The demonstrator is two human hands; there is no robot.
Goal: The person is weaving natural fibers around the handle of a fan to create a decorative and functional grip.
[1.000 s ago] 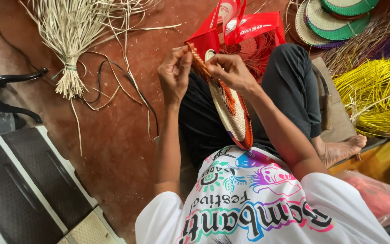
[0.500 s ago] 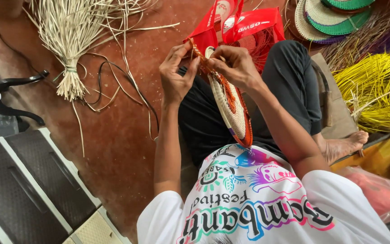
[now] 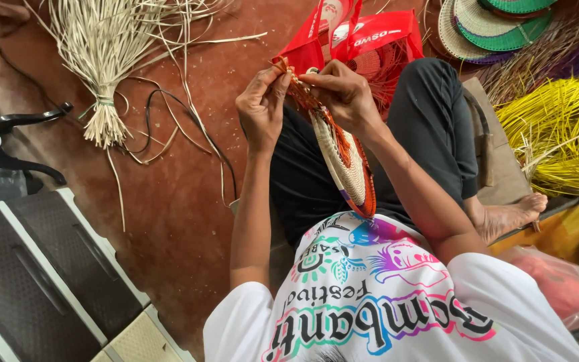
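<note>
A round woven mat [image 3: 346, 164] of pale straw with an orange rim stands on edge in my lap, over black trousers. My left hand [image 3: 261, 107] pinches the orange rim at its far end. My right hand [image 3: 343, 94] grips the same far edge from the other side, fingers closed on the orange strands. Both hands nearly touch at the top of the mat.
A tied bundle of pale straw [image 3: 105, 60] lies on the red-brown floor at left, with loose strands. A red bag [image 3: 363, 37] sits beyond my knees. Finished green-rimmed woven discs [image 3: 490, 27] and yellow straw [image 3: 564, 134] lie at right. Dark mats [image 3: 35, 268] at lower left.
My hands shifted slightly on the mat's far edge, the left fingers closing in on the orange rim. The mat stays in my lap.
</note>
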